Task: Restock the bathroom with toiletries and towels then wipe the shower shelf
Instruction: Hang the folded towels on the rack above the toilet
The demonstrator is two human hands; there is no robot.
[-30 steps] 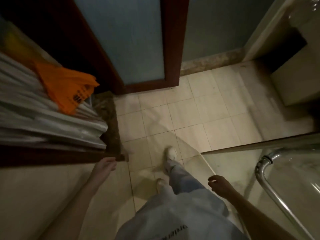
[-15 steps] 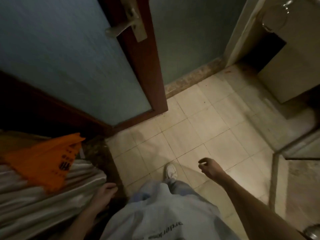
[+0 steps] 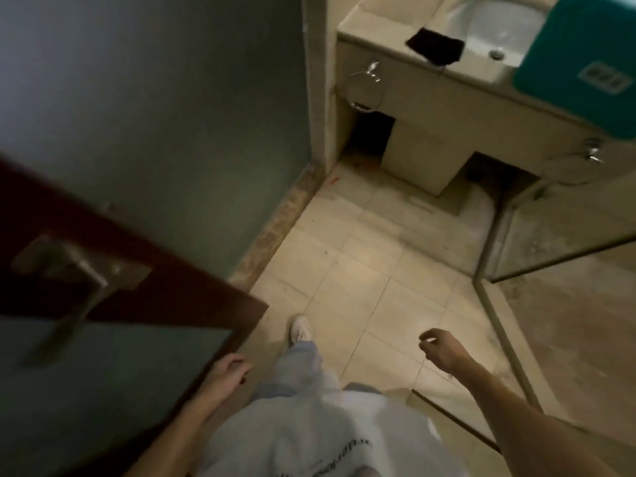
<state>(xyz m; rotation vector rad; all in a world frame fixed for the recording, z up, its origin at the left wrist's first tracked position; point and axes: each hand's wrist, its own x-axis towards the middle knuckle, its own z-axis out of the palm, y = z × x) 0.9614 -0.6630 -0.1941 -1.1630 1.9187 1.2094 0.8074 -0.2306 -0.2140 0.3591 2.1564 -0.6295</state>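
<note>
I stand on the tiled bathroom floor [image 3: 361, 270]. My left hand [image 3: 229, 371] hangs beside my left leg with fingers loosely curled, holding nothing. My right hand [image 3: 442, 349] floats out in front at the right, fingers loosely curled, empty too. At the top right a vanity counter [image 3: 389, 39] carries a white sink [image 3: 495, 25] and a dark cloth [image 3: 435, 46] lying on its edge. A teal object [image 3: 585, 60] fills the top right corner. An empty towel ring [image 3: 364, 91] hangs on the vanity front.
A wooden door [image 3: 155, 290] with a frosted panel and metal lever handle [image 3: 72, 284] stands open at my left. The glass shower enclosure [image 3: 550, 242] with its metal frame runs along the right. A grey wall [image 3: 155, 115] and stone skirting lie ahead left.
The view has swung right and up: the orange bag and curtain have left the frame, and the vanity, sink and teal object have come in. Both hands stay low and empty.
</note>
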